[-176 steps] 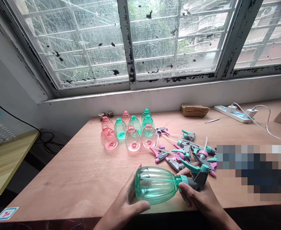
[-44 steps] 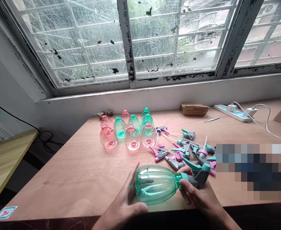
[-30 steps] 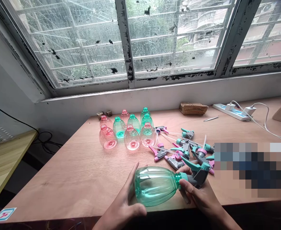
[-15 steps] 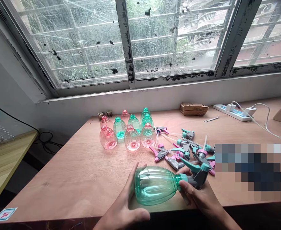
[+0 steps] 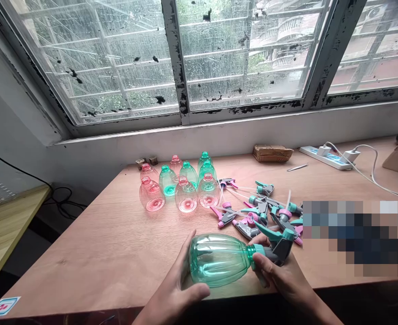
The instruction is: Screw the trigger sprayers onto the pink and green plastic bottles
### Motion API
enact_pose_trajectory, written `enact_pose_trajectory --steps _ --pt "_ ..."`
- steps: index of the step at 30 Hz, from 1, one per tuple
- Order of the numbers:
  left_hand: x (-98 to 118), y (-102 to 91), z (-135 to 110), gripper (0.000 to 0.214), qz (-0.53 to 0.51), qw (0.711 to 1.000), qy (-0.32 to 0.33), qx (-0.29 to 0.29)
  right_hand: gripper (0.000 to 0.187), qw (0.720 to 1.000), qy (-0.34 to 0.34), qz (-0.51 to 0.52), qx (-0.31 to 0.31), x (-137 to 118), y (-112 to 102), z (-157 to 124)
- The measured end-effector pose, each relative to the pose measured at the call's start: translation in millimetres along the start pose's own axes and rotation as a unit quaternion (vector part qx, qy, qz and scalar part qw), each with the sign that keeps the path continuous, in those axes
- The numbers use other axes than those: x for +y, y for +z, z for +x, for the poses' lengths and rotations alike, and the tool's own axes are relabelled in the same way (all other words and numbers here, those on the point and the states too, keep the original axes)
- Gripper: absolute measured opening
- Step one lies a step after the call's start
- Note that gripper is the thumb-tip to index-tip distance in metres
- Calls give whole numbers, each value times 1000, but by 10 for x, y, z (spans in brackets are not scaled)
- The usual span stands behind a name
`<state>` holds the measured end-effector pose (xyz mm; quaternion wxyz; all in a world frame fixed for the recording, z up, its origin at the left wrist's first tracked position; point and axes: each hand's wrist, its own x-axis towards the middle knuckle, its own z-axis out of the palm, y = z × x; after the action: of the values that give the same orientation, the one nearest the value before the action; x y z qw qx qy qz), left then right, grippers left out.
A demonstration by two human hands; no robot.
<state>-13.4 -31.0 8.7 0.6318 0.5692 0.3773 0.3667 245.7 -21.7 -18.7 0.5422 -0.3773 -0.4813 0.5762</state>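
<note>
A clear green spray bottle (image 5: 219, 261) lies sideways in the air above the table's front edge, its base to the left. My left hand (image 5: 176, 282) cups the base end, fingers behind it and thumb below. At the neck, my right hand (image 5: 280, 271) pinches the turquoise collar (image 5: 259, 253) between thumb and fingers. The grey and turquoise trigger head (image 5: 282, 241) sits on the neck and points up to the right. Just beyond it lies a pile of loose trigger sprayers (image 5: 258, 210) in pink, grey and turquoise, some with white tubes.
Several pink bottles (image 5: 187, 198) and green bottles (image 5: 167, 181) without heads stand grouped at the table's back. A brown paper-wrapped package (image 5: 272, 154) and a power strip (image 5: 324, 158) with white cables lie along the wall. A pixelated patch covers part of the right side.
The whole view has shifted slightly. My left thumb sits a little closer to the bottle; the grip of my right hand looks the same.
</note>
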Motion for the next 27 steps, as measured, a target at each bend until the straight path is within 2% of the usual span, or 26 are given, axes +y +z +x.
enact_pose_trajectory --steps 3,7,11,16,20,24,27 --pt "9 7 3 92 -9 1000 13 5 34 1000 -5 -3 1 2 -1 -1" --pt "12 16 15 98 4 1000 19 10 33 1000 -6 13 9 10 9 -6" --pt "-6 -11 10 114 7 1000 14 8 35 999 1 29 13 25 26 -15" --pt "-40 -7 1 99 -36 999 17 5 35 999 0 36 21 73 18 -17" --pt "-55 11 15 104 -4 999 35 17 35 999 -3 35 22 76 10 -7" --pt "-50 -6 20 119 -6 999 25 20 35 1000 0 15 16 33 18 -13" --pt "-25 9 20 105 -11 1000 18 19 36 1000 12 14 12 9 24 -21"
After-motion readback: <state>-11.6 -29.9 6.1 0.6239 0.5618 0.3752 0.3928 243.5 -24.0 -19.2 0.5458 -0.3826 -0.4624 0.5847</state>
